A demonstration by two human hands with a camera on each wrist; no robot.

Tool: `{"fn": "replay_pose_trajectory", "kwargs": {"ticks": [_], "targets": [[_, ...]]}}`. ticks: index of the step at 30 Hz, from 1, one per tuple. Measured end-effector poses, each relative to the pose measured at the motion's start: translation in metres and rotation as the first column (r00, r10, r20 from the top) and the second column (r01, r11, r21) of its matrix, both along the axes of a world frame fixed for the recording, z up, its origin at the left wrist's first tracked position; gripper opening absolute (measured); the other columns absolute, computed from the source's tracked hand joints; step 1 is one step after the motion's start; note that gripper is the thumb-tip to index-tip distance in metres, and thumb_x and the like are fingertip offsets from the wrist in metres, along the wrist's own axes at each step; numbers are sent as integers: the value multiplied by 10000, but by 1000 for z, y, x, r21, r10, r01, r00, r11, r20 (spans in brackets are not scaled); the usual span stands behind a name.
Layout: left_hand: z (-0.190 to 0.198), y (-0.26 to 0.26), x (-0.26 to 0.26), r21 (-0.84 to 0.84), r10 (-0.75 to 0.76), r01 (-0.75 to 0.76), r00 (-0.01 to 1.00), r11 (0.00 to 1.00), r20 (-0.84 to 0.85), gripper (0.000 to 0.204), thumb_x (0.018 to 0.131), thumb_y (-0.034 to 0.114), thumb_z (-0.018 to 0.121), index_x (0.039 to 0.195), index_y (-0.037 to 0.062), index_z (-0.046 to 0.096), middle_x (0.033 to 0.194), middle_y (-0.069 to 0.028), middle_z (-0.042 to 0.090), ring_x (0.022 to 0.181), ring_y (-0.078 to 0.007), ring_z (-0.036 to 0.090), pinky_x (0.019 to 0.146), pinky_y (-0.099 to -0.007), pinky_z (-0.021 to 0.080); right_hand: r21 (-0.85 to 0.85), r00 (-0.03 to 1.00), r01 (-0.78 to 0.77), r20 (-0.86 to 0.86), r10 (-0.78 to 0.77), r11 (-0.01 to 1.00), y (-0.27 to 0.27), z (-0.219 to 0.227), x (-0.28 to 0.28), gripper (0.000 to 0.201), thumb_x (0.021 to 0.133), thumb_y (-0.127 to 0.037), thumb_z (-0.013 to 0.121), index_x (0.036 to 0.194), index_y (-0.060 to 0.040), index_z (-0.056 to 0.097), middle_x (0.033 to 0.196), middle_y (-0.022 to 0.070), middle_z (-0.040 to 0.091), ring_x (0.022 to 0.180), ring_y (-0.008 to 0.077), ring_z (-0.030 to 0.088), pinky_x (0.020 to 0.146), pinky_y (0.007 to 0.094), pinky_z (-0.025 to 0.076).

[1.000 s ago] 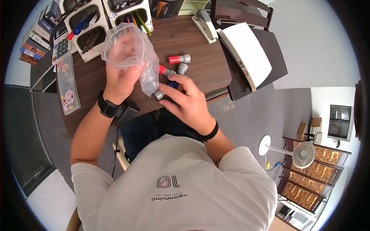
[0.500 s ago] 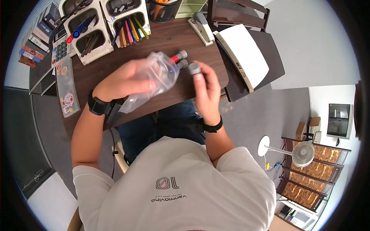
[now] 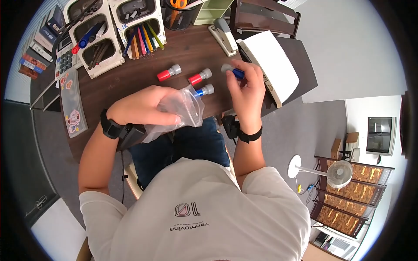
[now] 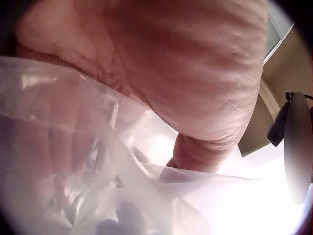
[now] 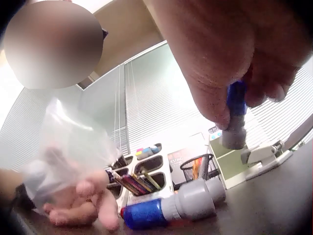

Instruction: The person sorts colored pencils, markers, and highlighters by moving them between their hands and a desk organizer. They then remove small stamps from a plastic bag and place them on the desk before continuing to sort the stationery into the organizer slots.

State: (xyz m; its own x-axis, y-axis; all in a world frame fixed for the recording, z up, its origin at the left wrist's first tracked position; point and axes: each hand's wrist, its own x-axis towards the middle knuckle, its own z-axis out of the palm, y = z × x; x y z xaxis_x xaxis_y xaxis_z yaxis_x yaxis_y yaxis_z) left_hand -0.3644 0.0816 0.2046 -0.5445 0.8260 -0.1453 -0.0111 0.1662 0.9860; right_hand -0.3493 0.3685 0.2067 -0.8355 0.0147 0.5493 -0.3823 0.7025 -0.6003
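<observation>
My left hand (image 3: 146,105) grips a crumpled clear plastic bag (image 3: 191,104), thumb on top, low over the table's front edge. In the left wrist view the bag (image 4: 132,181) spreads below the palm. My right hand (image 3: 249,85) pinches a small blue cylinder with a grey head (image 3: 238,73) between thumb and fingers, to the right of the bag. In the right wrist view that blue piece (image 5: 236,105) points downward. On the table lie two red grey-headed pieces, one farther left (image 3: 163,75) and one nearer the middle (image 3: 195,79). A blue grey-headed piece (image 3: 209,89) lies beside the bag, partly covered by it.
White organizers (image 3: 106,61) with pens and coloured pencils (image 3: 146,41) stand at the back left. Behind the pieces are a black mesh cup (image 3: 180,21) and a stapler (image 3: 224,37). A white device (image 3: 272,65) sits right of my right hand. A stickered clear case (image 3: 73,104) lies at left.
My left hand, earlier up in the bag's mouth, has come down with the bag folded under its grip. My right hand has lifted a blue piece and moved right, toward the stapler.
</observation>
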Motion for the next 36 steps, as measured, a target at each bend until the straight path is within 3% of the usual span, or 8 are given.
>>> {"fn": "replay_pose_trajectory", "kwargs": {"ticks": [9,13,17,21,29,31,33,36], "targets": [[1,5,1,37,-38,46,980,998,-195,517,842,141,737,1334,13,642,1436,-158,597,1240,-247,617,1047,-353,485,-255,994,102,-17,-110,961,-3,-36,12,499,832,-72,824,1300,-21,657,1198,137,658,863,208,620,777,336,529],[1,5,2,-21,-20,16,982,1000,-190,477,829,147,726,1286,20,673,1514,-171,531,1258,-266,607,1072,-366,469,214,960,-267,-22,278,940,-6,-36,44,410,758,-115,859,1155,-90,757,1284,117,639,891,257,605,827,383,520],[10,8,4,-55,-13,8,996,998,-87,458,812,148,729,1250,23,692,1480,-164,541,1253,-268,594,1077,-369,458,229,964,-256,-5,265,939,-11,-37,40,390,775,-100,837,1157,-100,756,1349,112,621,923,279,612,845,398,521],[-3,1,-1,-24,0,-8,944,1000,-330,442,830,184,726,1234,11,682,1369,-133,563,1239,-212,566,1091,-353,428,271,936,-340,5,351,901,-17,-31,21,390,793,-67,806,1175,-96,736,1403,129,593,989,293,634,871,407,523],[3,-11,-7,48,215,-222,969,974,117,547,845,206,721,1343,12,606,1229,-36,664,1133,-124,605,992,-297,484,-381,994,-72,50,98,922,-18,-30,22,263,910,-40,762,1144,-11,644,1084,113,698,1025,246,702,850,332,585],[1,-14,-9,123,200,-219,968,968,151,455,914,216,714,1315,19,626,1172,-27,675,1053,-103,619,938,-283,507,-344,997,-30,53,51,939,-16,-30,22,243,908,-74,769,1117,-17,660,1006,104,730,999,278,709,843,372,573],[0,-12,-9,156,185,-206,973,966,139,459,914,218,719,1317,20,626,1175,-33,682,1059,-109,620,938,-283,509,82,999,23,-45,-19,996,-8,-42,17,247,897,-117,786,1096,-28,672,1009,120,741,974,307,698,845,412,549],[3,-9,-6,72,182,-198,966,978,185,510,830,241,739,1280,24,637,1200,-58,677,1100,-135,615,996,-304,480,31,998,39,-42,-37,999,-8,-45,16,286,885,-144,801,1117,-28,681,1037,138,734,955,314,688,826,423,530]]}}
